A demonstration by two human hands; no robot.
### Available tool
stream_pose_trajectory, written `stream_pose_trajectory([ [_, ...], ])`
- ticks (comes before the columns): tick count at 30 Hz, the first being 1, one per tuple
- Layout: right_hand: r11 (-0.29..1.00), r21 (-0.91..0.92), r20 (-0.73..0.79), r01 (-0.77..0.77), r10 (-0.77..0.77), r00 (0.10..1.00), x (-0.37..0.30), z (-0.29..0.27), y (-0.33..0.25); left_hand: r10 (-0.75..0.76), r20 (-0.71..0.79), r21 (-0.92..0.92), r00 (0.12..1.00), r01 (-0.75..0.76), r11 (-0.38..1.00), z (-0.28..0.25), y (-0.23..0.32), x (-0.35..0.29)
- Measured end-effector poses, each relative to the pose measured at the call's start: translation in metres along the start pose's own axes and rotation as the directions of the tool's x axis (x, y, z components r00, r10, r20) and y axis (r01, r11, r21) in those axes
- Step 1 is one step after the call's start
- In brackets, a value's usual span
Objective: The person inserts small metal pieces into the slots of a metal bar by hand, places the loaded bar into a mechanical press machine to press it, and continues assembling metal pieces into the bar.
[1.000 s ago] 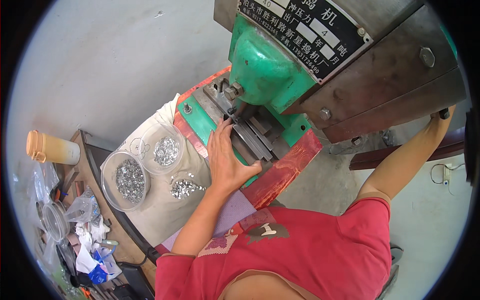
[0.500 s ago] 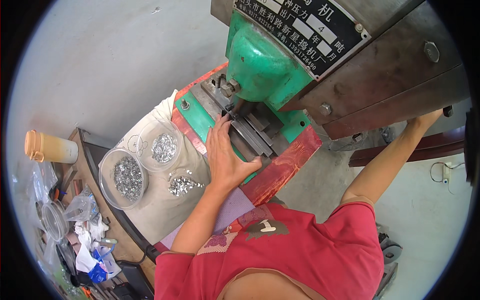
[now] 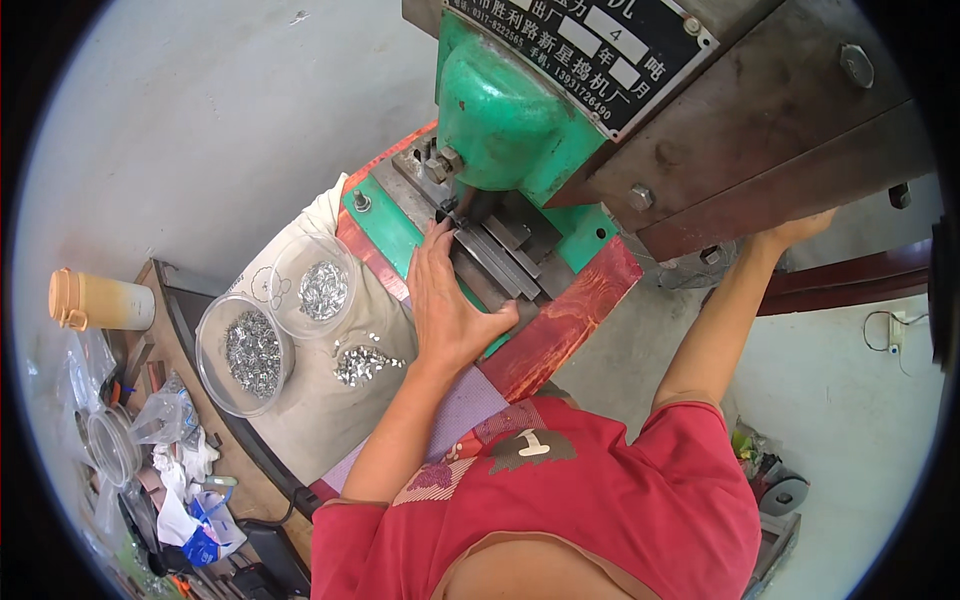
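Note:
My left hand [image 3: 445, 305] rests at the metal die [image 3: 497, 258] of a green bench press [image 3: 510, 110]. Its fingers stretch along the die's left side, the tips close under the punch, and the thumb spreads out to the die's near end. Whether a small part sits under the fingertips is too small to tell. Far to the right, my right arm reaches up behind the press's heavy steel slab [image 3: 760, 170]. Only part of my right hand [image 3: 800, 230] shows at the slab's lower edge; its fingers and anything they hold are hidden.
Two clear round tubs, one of darker metal bits [image 3: 253, 355] and one of shiny pieces [image 3: 322, 290], stand on beige cloth [image 3: 320, 430]. A small pile of silver pieces [image 3: 362, 366] lies beside them. A cluttered wooden bench with an orange-lidded bottle [image 3: 100, 300] is at the left.
My right hand has moved left and inward along the slab's lower edge. My left hand stays at the die, and the whole view has shifted slightly.

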State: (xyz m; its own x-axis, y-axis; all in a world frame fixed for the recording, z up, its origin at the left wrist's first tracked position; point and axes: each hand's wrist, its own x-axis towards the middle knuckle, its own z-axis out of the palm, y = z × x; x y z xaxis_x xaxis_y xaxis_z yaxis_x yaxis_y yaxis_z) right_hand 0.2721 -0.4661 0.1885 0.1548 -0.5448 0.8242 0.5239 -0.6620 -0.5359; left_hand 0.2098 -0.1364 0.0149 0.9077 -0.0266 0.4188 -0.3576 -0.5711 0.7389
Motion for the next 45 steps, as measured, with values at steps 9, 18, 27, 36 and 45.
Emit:
stream_pose_trajectory([
  [9,0.992,0.115,0.052,-0.046,0.040,0.998,-0.002,0.006,-0.006,0.009,-0.034,-0.076,0.999,-0.012,0.997,-0.006,0.001,-0.012],
  [18,0.978,0.182,0.080,-0.107,0.093,0.992,-0.006,0.007,-0.011,0.236,0.015,0.156,0.972,-0.235,0.959,-0.016,0.007,-0.014],
  [27,1.000,-0.018,0.031,0.016,-0.016,0.999,-0.026,0.000,0.000,0.340,0.221,0.307,0.914,-0.397,0.865,-0.021,0.020,-0.025],
  [36,0.961,-0.267,0.784,-0.074,0.262,0.563,-0.179,-0.010,-0.032,0.442,0.249,0.320,0.862,-0.504,0.802,-0.020,0.033,-0.043],
  [45,0.694,-0.614,0.787,-0.376,0.506,-0.352,-0.151,0.045,-0.042,0.531,0.198,0.175,0.824,-0.563,0.808,-0.019,0.033,-0.060],
])
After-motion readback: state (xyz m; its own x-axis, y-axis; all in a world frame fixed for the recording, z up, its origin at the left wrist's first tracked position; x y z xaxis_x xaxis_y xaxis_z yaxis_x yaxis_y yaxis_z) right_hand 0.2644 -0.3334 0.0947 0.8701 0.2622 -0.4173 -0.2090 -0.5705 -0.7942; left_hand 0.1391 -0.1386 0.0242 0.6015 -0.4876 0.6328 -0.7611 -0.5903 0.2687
